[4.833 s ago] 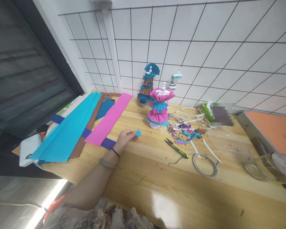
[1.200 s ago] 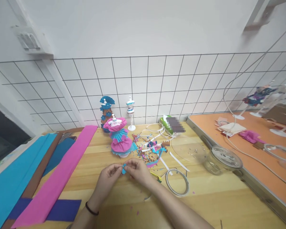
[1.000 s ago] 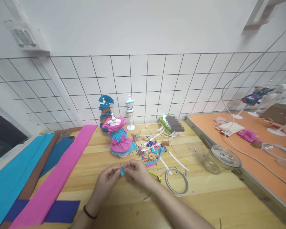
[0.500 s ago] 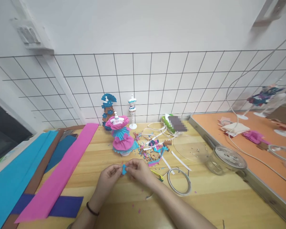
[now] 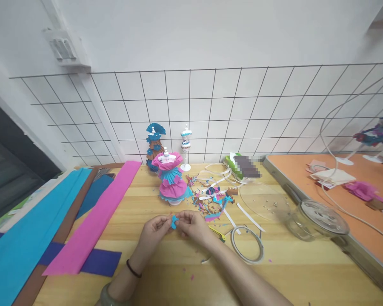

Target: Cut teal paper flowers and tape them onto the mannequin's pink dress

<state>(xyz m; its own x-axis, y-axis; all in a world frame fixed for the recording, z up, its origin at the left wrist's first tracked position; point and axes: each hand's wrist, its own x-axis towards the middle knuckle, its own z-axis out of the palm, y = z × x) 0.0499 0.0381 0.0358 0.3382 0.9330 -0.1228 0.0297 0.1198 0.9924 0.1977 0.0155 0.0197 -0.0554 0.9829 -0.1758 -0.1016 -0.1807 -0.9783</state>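
A small piece of blue crepe paper (image 5: 174, 222) is pinched between my two hands above the wooden table. My left hand (image 5: 155, 231) grips its left side with thumb and fingertips. On the other side, the fingers of my right hand (image 5: 193, 227) close on the same piece. Just behind them stands a mini dress form (image 5: 170, 180) in a ruffled pink and blue paper dress. Further back are a second form in brown and teal paper (image 5: 155, 148) and a mostly white one (image 5: 185, 146). The yellow-handled cutter (image 5: 217, 233) lies beside my right wrist.
Long pink (image 5: 98, 216) and blue (image 5: 41, 225) crepe strips lie at left. Paper scraps (image 5: 210, 199) litter the middle. A tape roll (image 5: 247, 244), a clear tub (image 5: 317, 219) and a green packet (image 5: 232, 165) are to the right. An orange board (image 5: 293, 170) borders the table.
The view has turned slightly left, so everything sits further right. Both hands still hold the blue paper, whose shape shows a little more openly between the fingers.
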